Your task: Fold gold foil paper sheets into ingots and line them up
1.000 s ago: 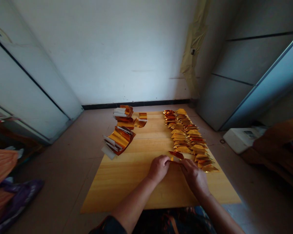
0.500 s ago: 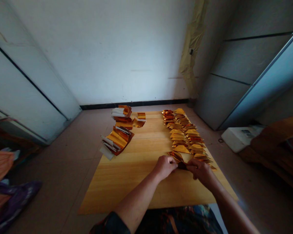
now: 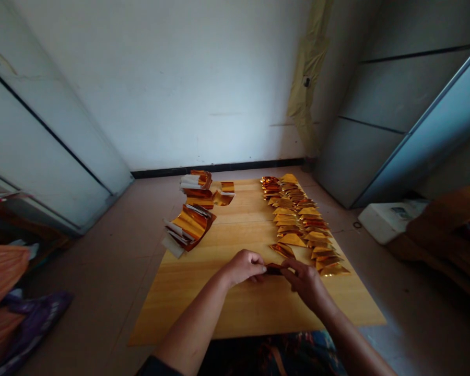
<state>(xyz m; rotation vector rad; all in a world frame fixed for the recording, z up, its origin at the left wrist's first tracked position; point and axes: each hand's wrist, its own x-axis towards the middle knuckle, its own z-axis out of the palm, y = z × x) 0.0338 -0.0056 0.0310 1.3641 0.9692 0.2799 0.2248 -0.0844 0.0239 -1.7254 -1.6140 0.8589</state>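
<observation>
Head camera: left hand [image 3: 245, 267] and right hand [image 3: 304, 279] have just shifted leftward over the near half of the wooden board [image 3: 254, 313], pinching a dark foil piece [image 3: 274, 269] between them. It seems still in work, its exact shape too dim to judge.

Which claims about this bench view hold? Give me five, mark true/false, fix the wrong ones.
1. The fingers of the left hand and right hand hold one folded foil piece between them. True.
2. The curved foil sheets lie at the right edge of the wooden tabletop. False: they lie toward its left.
3. The rows of folded foil pieces are on the tabletop's right side. True.
4. The white box stands on the tabletop. False: it is off it, to the right.
5. Tan tape runs down the wall. True.
</observation>
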